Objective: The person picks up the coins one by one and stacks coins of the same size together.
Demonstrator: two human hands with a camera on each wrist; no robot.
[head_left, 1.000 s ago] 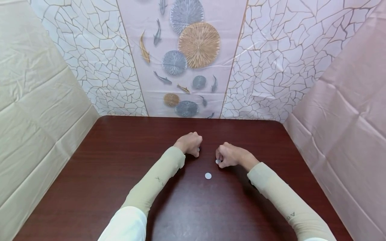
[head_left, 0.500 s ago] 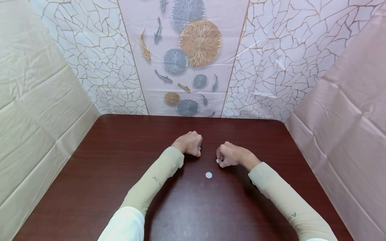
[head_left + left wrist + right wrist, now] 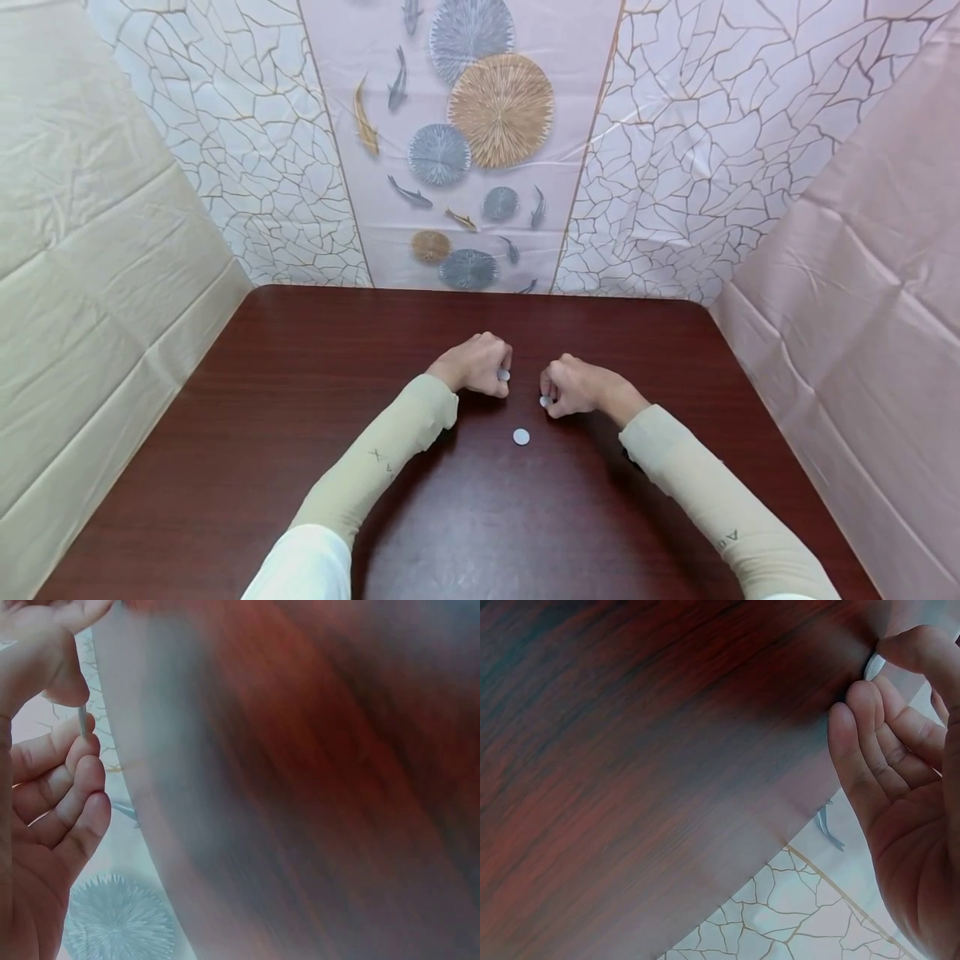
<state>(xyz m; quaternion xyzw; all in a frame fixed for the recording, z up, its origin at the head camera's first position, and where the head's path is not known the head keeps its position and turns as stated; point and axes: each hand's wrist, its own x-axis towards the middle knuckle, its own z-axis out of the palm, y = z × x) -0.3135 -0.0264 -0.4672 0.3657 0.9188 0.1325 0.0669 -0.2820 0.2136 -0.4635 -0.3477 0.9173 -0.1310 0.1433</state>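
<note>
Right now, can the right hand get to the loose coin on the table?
Probably yes. The loose coin lies flat on bare table, just nearer the person than the right hand, with nothing between. But that hand already pinches another coin.

1. The table [image 3: 262, 433] fills the lower half of the head view, with walls standing behind it and along both sides.
2. The left hand [image 3: 474, 364] rests on the table just left of centre, pinching a coin [image 3: 503, 375] at its right edge.
3. The right hand [image 3: 573, 387] rests just right of centre, near the left hand but apart, pinching a second coin [image 3: 545, 401] at its left edge.
4. A third coin [image 3: 521, 437] lies flat on the table below the gap between the hands, touching neither.
</note>
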